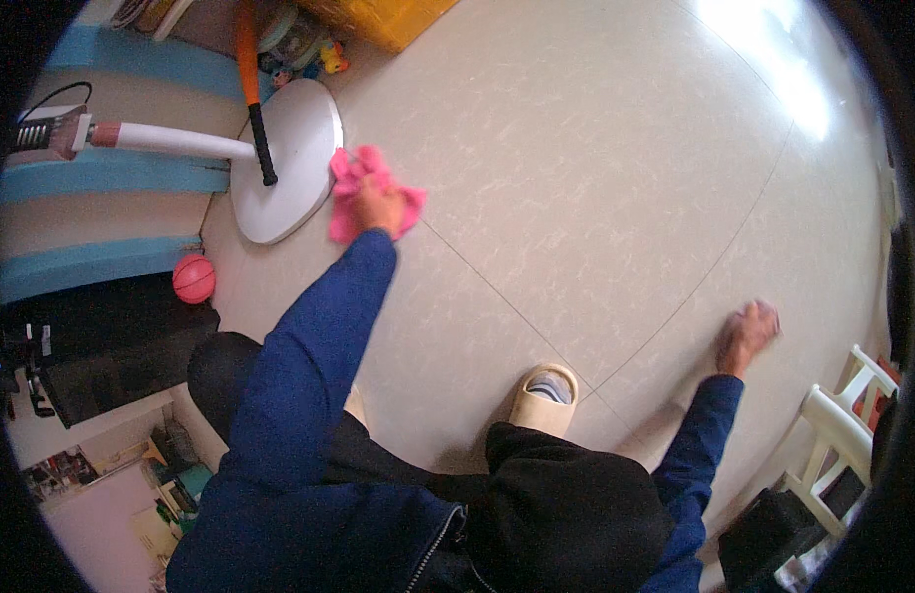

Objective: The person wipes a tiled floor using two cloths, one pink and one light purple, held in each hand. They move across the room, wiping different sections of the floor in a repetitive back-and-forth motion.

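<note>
A bunched pink cloth [342,215] lies against the tiled floor [546,178], and my left hand [379,206] grips it from above, slightly blurred. The cloth meets the edge of a round white stand base [309,141]. Off to the right, my right hand [751,332] is held low by the floor with its fingers curled. Blur hides whether anything is in its palm. Between the two hands, one foot in a beige slipper [543,416] rests on the floor.
On the stand base rests the black grip of an orange bat [248,59]. A white pole [179,141] rises from that base. Toys, including a yellow duck [333,57], sit behind it. A pink ball [194,279] is at left; a white plastic chair [835,422] stands at right.
</note>
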`<state>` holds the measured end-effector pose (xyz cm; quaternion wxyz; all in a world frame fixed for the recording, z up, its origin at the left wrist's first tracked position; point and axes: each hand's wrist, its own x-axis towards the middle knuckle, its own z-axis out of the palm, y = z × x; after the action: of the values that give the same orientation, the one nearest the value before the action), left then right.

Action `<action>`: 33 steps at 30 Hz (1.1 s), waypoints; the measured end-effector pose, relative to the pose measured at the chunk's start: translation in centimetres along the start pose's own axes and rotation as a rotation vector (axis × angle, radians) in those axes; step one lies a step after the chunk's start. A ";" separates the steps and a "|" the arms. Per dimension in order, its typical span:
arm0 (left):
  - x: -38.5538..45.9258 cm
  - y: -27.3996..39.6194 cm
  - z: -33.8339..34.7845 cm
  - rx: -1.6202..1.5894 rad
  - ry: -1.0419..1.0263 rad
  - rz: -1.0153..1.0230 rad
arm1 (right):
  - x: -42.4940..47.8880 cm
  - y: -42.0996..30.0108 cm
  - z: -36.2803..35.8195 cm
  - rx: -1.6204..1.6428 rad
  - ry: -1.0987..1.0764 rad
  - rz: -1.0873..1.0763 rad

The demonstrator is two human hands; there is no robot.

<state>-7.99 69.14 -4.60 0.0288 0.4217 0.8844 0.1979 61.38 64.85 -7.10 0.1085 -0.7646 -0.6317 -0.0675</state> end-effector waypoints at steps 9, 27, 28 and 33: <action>-10.4 21.4 5.6 -0.276 -0.559 0.778 | 0.1 -31.4 -1.6 0.582 -0.536 -0.076; -4.9 24.5 8.3 -0.366 -0.427 0.417 | 8.6 -4.3 0.5 0.399 -0.031 0.444; -7.1 26.6 9.6 -0.428 -0.423 0.657 | 9.8 -7.8 0.7 0.425 -0.075 0.417; -12.9 33.6 9.8 -0.414 -0.606 1.038 | 11.8 -17.2 1.0 0.368 -0.317 0.138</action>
<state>27.12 81.59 -2.50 0.2592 0.8184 0.4611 0.2247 46.78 79.40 -3.87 0.1497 -0.7743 -0.5888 0.1771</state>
